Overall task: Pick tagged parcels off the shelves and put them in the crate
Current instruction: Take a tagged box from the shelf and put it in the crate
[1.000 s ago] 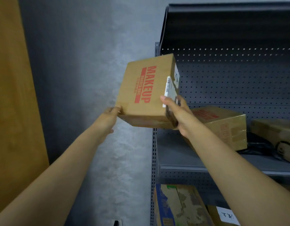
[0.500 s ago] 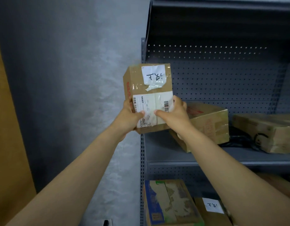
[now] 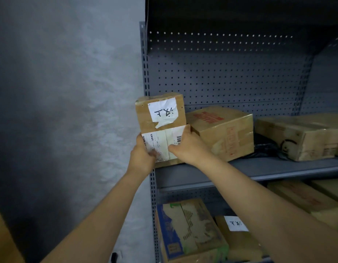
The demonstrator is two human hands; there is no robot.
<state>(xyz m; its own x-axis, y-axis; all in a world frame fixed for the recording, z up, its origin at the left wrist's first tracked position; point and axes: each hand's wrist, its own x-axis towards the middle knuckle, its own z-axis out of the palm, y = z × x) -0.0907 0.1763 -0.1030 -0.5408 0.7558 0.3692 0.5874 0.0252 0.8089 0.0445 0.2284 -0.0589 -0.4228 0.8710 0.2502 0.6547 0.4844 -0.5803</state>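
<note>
- The left hand (image 3: 143,156) and right hand (image 3: 189,147) clamp a small tagged parcel (image 3: 160,128) between them, thumbs pressed on its shipping label.
- The parcel is upright at the left front corner of the shelf (image 3: 259,168); whether its base rests on the shelf or hangs clear, I cannot tell.
- Just to its right sits a tilted brown box (image 3: 223,131).
- No crate is in view.
- Risk: the grip sits low, so the parcel could tip forward; thumbs may slide on the glossy label.

A mottled grey plaster wall (image 3: 69,111) fills the dim space left of the fingers, while a grey perforated-metal shelving unit (image 3: 231,76) rises behind and right of them.
</note>
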